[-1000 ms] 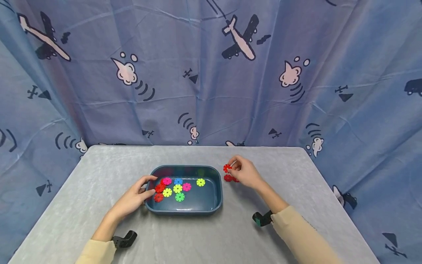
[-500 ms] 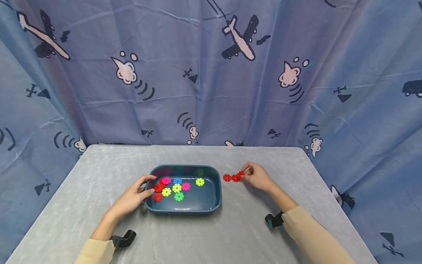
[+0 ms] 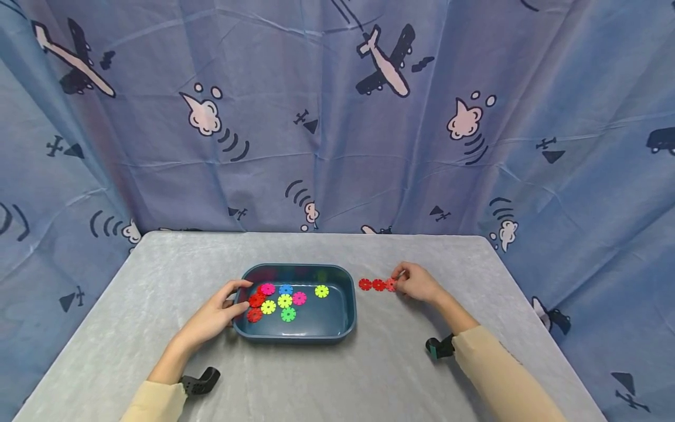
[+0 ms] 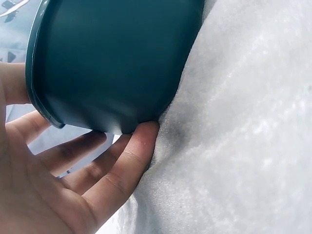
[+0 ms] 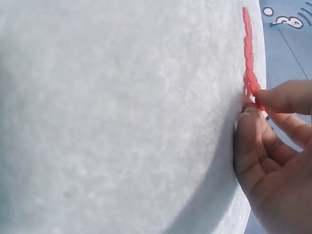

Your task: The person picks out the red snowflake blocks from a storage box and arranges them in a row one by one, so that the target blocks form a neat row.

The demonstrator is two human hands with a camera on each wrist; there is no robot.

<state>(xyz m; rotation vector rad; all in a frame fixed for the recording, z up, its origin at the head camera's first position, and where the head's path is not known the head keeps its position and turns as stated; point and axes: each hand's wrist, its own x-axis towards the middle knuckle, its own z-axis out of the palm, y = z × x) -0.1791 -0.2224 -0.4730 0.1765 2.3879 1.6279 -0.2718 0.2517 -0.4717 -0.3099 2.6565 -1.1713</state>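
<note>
Red discs (image 3: pixel 378 285), airplane-printed blue curtain (image 3: pixel 337 135)

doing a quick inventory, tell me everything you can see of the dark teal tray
The tray is oblong with rounded corners, raised walls and a thin rim; its smooth, slightly glossy surface looks like plastic. It sits upright on the pale cloth. Colourful notched discs lie inside, mostly toward its left half. The left hand grips its left end, with one fingertip against the outer wall.
</note>
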